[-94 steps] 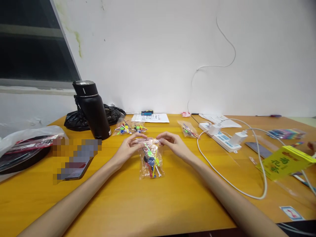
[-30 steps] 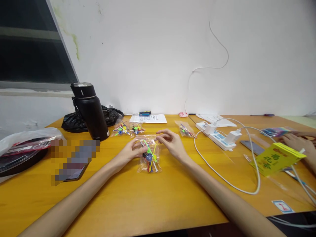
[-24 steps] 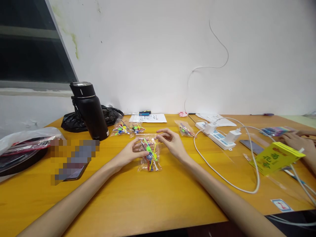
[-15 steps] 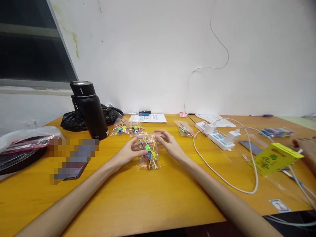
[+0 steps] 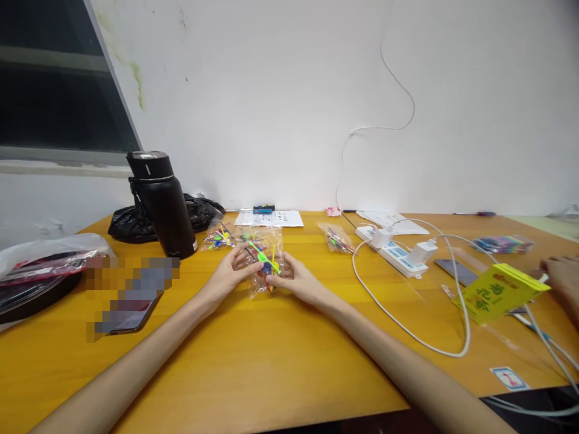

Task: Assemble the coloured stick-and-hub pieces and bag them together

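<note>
Between my two hands is a clear plastic bag of colourful plastic pieces, with green, yellow, blue and red parts showing through. My left hand grips its left side, thumb in front and fingers mostly behind. On the right side, my right hand holds the bag too, its thumb across the front. Just behind lie two similar bags, one on the left and one partly covered by the held bag. Another such bag lies to the right, near the power strip.
A black bottle and a phone stand and lie at left. A white power strip with looping cables occupies the right. Beyond it are a yellow packet and another person's hand. Papers and a screwdriver lie behind.
The bag has tilted and risen slightly. My right hand has shifted from its top corner down to its right side, its thumb now in front. The camera view has moved a little.
</note>
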### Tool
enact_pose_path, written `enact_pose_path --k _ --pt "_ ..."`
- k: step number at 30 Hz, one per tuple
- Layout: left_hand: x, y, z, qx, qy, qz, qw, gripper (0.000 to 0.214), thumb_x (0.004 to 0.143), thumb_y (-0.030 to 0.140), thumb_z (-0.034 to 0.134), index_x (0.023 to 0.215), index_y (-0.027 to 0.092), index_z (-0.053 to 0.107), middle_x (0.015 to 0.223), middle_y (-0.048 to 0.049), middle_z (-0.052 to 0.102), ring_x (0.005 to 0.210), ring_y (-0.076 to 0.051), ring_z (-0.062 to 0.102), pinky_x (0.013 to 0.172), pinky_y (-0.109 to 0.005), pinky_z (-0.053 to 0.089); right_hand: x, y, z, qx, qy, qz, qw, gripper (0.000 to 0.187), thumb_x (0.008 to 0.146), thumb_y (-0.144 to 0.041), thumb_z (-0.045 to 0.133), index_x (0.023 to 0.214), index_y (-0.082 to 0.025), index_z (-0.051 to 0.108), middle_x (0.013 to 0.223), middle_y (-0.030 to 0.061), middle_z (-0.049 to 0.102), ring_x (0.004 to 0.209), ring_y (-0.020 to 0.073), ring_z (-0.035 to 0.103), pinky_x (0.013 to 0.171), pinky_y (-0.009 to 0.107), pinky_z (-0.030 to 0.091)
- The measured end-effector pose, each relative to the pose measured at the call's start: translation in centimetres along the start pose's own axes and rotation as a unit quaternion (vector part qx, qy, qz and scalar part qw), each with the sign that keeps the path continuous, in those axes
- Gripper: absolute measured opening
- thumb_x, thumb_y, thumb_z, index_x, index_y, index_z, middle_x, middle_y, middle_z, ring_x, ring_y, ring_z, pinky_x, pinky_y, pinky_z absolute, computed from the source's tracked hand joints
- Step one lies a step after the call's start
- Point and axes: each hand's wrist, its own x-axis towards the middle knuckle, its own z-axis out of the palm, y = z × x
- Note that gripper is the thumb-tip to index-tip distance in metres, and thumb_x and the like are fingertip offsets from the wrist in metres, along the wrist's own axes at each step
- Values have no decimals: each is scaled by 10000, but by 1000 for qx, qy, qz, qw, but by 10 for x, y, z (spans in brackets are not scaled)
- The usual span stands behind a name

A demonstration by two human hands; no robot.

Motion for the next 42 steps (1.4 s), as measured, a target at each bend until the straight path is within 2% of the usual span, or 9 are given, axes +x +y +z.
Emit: enact_pose_path --k 5,10,17,21,24,29,31,37,42 --pt "3 -3 -1 -31 -3 -10 999 563 839 398 745 1329 231 525 1530 -133 488 1412 -299 471 1105 -418 472 4 0 -8 -14 22 -14 1000 535 794 -423 793 1247 -246 571 1323 85 665 1135 244 692 1026 423 545" --pt "5 -6 -5 -27 6 -21 999 502 864 436 715 1285 219 548 1542 -130 469 1333 -283 552 1044 -397 515 9 -1 -24 -32 60 -17 998 541 771 -428 807 1215 -222 577 1331 100 662 1169 246 674 1036 409 527" --pt "3 -5 -7 -11 -10 -36 999 476 877 490 679 1252 219 563 1492 -142 530 1232 -276 630 1013 -417 528 14 1 -75 -112 229 -12 967 506 788 -441 773 1153 -194 526 1208 134 706 1013 237 718 939 404 543" --pt "0 -1 -5 -2 -25 -48 999 473 874 512 668 1235 218 583 1451 -141 569 1190 -281 655 1024 -436 514 11 2 -101 -251 280 -54 925 476 807 -501 736 1117 -183 566 1124 116 707 961 247 695 917 417 521" --pt "-2 1 -3 6 -38 -53 998 453 874 519 663 1207 218 603 1423 -136 595 1169 -278 667 1018 -423 510 9 4 -109 -361 295 -73 882 442 851 -523 673 1120 -177 615 1135 125 682 1015 274 643 931 442 495" --pt "-1 -1 -4 5 -49 -54 997 443 881 520 656 1200 216 604 1405 -138 605 1156 -272 674 996 -403 512 7 13 -111 -549 349 -52 758 405 884 -510 621 1066 -153 682 1299 182 588 1251 375 452 1072 540 353" --pt "-1 -2 -5 3 -54 -53 997 435 891 518 647 1201 217 599 1400 -137 606 1155 -271 673 1000 -407 509 6 17 -112 -581 358 -37 730 432 900 -515 592 1111 -148 681 1321 184 570 1253 385 434 1068 553 339" --pt "0 -3 -5 5 -49 -62 997 436 890 518 650 1189 207 591 1381 -144 613 1130 -262 681 986 -392 513 7 15 -108 -606 370 -35 703 559 935 -413 539 1421 -142 491 1403 201 514 1290 372 421 1068 536 340" --pt "-1 -1 -4 8 -48 -65 997 454 880 528 651 1176 191 584 1357 -157 626 1107 -265 687 980 -399 512 7 12 -98 -642 274 -105 708 431 960 -376 507 1363 -237 570 1506 111 463 1381 322 376 1149 481 291"
